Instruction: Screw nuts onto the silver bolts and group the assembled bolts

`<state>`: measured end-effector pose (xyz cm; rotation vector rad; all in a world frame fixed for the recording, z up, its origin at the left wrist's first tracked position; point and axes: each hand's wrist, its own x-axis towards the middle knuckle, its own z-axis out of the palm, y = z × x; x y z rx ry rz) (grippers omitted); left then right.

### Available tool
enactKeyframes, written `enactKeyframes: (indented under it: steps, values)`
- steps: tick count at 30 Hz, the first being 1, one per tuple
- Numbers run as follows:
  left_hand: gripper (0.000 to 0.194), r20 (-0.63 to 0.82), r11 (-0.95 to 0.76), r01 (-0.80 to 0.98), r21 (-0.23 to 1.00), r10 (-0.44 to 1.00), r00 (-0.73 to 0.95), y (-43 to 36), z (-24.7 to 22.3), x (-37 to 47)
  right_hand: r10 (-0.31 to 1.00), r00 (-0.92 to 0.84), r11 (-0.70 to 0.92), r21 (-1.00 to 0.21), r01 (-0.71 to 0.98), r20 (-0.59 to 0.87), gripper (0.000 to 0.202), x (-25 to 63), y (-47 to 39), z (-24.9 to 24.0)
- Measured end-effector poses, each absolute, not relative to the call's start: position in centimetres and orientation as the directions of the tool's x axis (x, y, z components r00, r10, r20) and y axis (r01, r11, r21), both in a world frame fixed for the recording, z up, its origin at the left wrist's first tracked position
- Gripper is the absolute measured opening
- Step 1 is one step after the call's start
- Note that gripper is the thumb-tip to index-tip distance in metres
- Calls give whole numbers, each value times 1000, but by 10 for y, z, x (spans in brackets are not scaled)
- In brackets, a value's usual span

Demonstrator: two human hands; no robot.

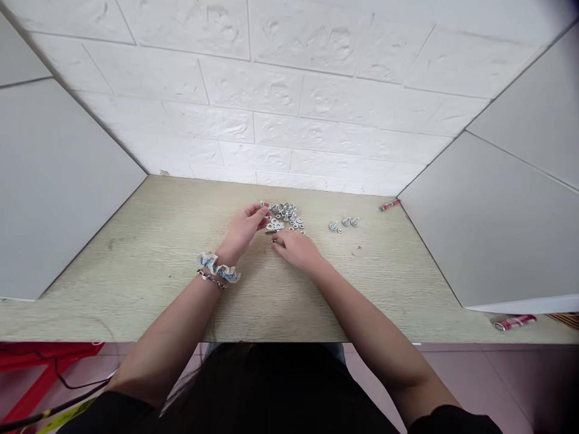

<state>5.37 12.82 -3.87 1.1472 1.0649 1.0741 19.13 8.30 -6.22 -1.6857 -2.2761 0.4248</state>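
Note:
My left hand (244, 228), with a scrunchie and a chain bracelet at the wrist, pinches a small silver bolt (262, 205) upright at the left edge of a pile of hardware. The pile holds several bolts (289, 211), flat washers (277, 225) and nuts (301, 226). Just below the pile, my right hand (296, 248) has its thumb and index finger closed on a small metal piece (274, 241), too small to name surely. To the right of the pile lie several bolts with washers on them (347, 222) and a small nut (339, 231).
The wooden tabletop (154, 253) ends at a white brick-patterned wall (271, 132). Grey panels (58, 181) stand at both sides. One red cylinder (389, 205) lies at the back right, another (514, 322) near the front right edge. A red frame (40, 374) is below left.

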Motion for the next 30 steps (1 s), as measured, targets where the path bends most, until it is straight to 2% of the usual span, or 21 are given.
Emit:
enactKeyframes:
  steps: [3,8,10,14,21,24,30]
  values:
    - [26,-45,41,24,999,982,183,128,-42,55,956,-269,292,-443,847,116,20,195,85,-60]
    - [26,17,-80,209,975,958,286,129,-50,57,939,-59,293,-699,652,339,22,203,89,-55]
    - [24,51,-168,311,936,935,351,128,-51,58,923,-13,318,-744,588,384,24,204,89,-54]
    - [22,97,-331,467,820,885,455,124,-48,59,904,-99,391,-708,589,416,26,204,87,-52]
    - [25,188,-490,567,662,841,507,120,-48,60,880,-202,448,-607,656,431,28,204,87,-53]
    - [26,203,-526,605,598,830,520,120,-49,60,870,-228,463,-567,681,436,28,206,90,-55]
    - [26,200,-539,621,570,823,531,118,-49,61,871,-259,464,-525,714,418,25,208,92,-56]
